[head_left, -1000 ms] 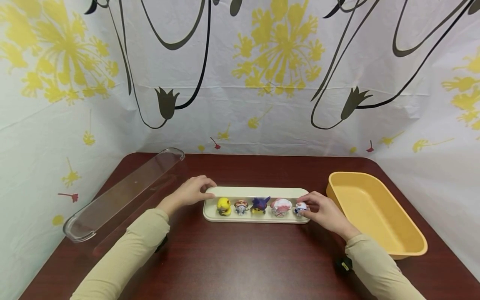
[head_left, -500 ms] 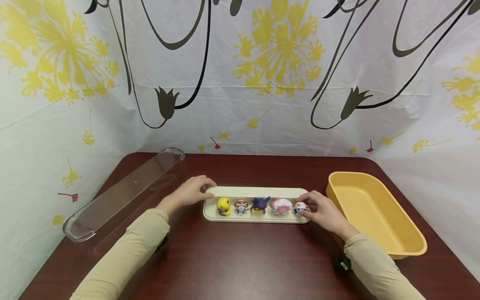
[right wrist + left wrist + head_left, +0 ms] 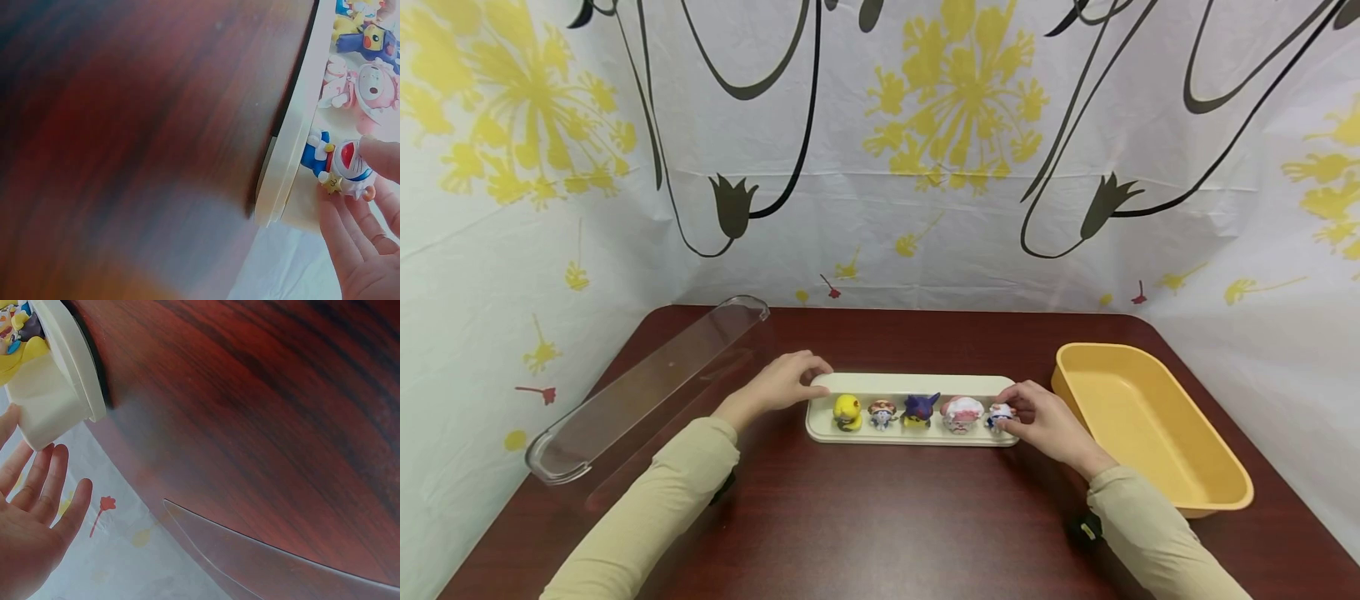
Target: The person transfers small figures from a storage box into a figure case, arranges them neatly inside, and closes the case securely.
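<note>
A long cream display tray [image 3: 917, 437] with a raised back step stands mid-table. A row of figurines stands in it: a yellow duck-like one [image 3: 847, 413], one with a reddish-brown top [image 3: 882, 415], one in a purple hood [image 3: 919, 410], and a pink-and-white one [image 3: 962, 415]. At the right end, my right hand [image 3: 1047, 421] pinches a blue-and-white cat figurine [image 3: 350, 158] between thumb and fingers; it stands upright in the head view. My left hand [image 3: 778, 383] holds the tray's left end, thumb in front and fingers behind the raised step.
To the right stands a yellow plastic bin [image 3: 1150, 425], close to my right forearm. A long clear plastic cover [image 3: 655, 383] lies diagonally along the table's left edge. Patterned white sheeting [image 3: 865, 275] hangs around the back and sides of the dark wooden table [image 3: 880, 517].
The cat figurine turns or shifts very slightly in my right hand. My left hand and the tray stay where they were.
</note>
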Available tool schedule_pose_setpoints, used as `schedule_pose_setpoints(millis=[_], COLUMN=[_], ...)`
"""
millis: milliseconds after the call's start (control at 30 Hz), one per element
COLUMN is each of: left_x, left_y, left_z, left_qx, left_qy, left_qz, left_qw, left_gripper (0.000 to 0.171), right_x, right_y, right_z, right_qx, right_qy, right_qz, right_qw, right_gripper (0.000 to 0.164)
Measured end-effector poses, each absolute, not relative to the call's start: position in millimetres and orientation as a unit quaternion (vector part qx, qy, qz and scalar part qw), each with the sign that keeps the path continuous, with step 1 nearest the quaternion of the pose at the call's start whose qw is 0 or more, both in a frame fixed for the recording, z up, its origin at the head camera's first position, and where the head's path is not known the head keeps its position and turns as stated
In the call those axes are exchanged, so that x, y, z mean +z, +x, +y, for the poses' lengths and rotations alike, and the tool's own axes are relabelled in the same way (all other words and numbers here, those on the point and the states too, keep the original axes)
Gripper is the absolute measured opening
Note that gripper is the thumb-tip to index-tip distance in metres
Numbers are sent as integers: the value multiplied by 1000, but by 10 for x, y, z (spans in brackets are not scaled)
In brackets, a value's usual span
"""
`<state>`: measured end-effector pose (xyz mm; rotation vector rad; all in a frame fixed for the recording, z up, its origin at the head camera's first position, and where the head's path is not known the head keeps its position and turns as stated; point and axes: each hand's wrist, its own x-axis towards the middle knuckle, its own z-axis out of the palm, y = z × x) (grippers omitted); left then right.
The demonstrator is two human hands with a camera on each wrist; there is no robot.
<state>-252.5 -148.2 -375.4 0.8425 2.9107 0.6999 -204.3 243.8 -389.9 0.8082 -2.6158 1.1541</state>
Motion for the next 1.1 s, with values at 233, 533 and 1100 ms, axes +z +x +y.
schedule_pose_setpoints(millis=[233,533,1100], left_x=[-3747,-3760,-3767], left_y=[-2516,-2516,-2525], left_z=[-1496,-1487,-1487], left_qx=[241,236,227], left_qy=[277,272,271], left_qz=[930,933,935], left_qw=[14,15,11], left_gripper=[34,33,32], right_x=[-3986,-3907,-3786], right_y=[-2095,-2049,-1813], right_z=[2502,2545,2543], right_qx=[346,358,316], right_qy=[276,247,143], right_qz=[-891,-895,-933], right_qw=[105,104,96], right_gripper=[29,28,37])
